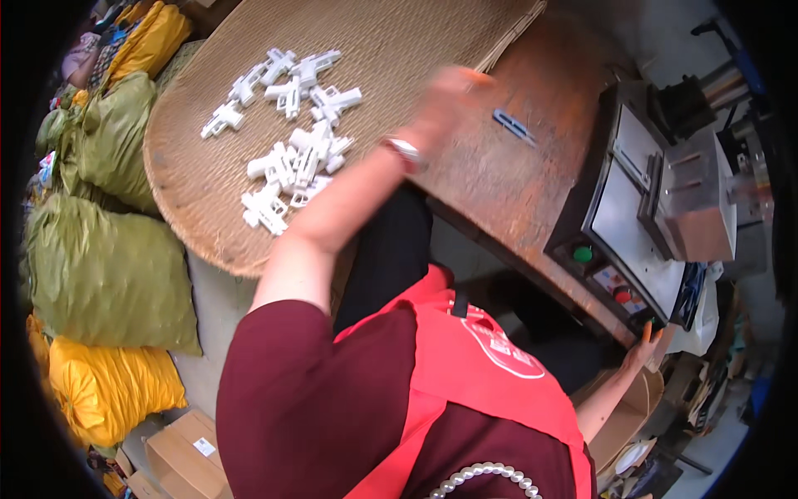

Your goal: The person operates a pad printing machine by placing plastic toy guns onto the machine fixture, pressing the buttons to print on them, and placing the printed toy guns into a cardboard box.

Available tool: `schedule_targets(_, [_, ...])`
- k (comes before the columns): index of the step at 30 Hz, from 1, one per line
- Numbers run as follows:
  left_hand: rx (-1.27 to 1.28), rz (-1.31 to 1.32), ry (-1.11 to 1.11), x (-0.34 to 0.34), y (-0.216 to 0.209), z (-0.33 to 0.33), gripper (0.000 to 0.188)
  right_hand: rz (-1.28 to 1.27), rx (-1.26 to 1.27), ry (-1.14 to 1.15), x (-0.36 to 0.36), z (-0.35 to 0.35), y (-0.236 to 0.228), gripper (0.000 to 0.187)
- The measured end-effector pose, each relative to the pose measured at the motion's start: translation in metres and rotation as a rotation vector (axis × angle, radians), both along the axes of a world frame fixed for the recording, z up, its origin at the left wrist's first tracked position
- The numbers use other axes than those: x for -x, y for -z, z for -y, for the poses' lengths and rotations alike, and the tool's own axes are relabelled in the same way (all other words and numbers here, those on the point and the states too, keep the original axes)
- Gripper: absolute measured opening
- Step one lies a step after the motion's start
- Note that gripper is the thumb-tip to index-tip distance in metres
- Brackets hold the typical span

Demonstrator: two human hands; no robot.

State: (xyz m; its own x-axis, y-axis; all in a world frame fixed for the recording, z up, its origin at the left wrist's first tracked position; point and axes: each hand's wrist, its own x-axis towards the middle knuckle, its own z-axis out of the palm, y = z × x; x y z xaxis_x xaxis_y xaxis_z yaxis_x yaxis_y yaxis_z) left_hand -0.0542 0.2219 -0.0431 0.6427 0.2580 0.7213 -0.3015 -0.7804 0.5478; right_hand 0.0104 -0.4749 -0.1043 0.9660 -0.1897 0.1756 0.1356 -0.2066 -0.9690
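Observation:
My left hand (445,108) is smeared by motion above the near edge of the wooden table, beside the woven tray; whether its fingers are closed does not show. Several white plastic toy guns (312,154) lie in loose heaps on the tray (195,183), to the left of that hand. Low on the right, my right hand (638,356) reaches to the front corner of a tabletop machine (636,212), fingers apart and fingertips at a small green button (651,323). It holds nothing that I can see. Small blue-handled snips (513,125) rest on the table between my left hand and the machine.
The wooden table (532,187) carries the machine, which has a green knob (582,254), a red button (622,294) and a metal box (698,195). Full green sacks (108,274) and a yellow sack (112,387) line the left. A cardboard box (187,453) stands below them.

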Motion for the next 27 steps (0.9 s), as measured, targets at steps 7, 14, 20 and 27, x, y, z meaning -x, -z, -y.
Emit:
schedule_targets(7, [-0.38,-1.123,-0.518,0.035,0.176,-0.248,0.065,-0.126,0.087,0.1,0.011,-0.007,-0.014,0.062])
schedule_targets(14, [0.213,-0.478,-0.336,0.028,0.087,-0.24,0.056,0.273,0.723,0.189,-0.019,-0.103,-0.073,0.036])
schedule_targets(20, [0.339,-0.016,0.301,-0.032,-0.045,0.055,0.042,0.395,0.385,-0.078,-0.087,-0.153,-0.077,0.027])
schedule_targets(27, [-0.221,-0.199,0.414,-0.024,-0.034,0.206,0.049,0.325,0.238,-0.077,-0.123,-0.18,-0.094,0.017])
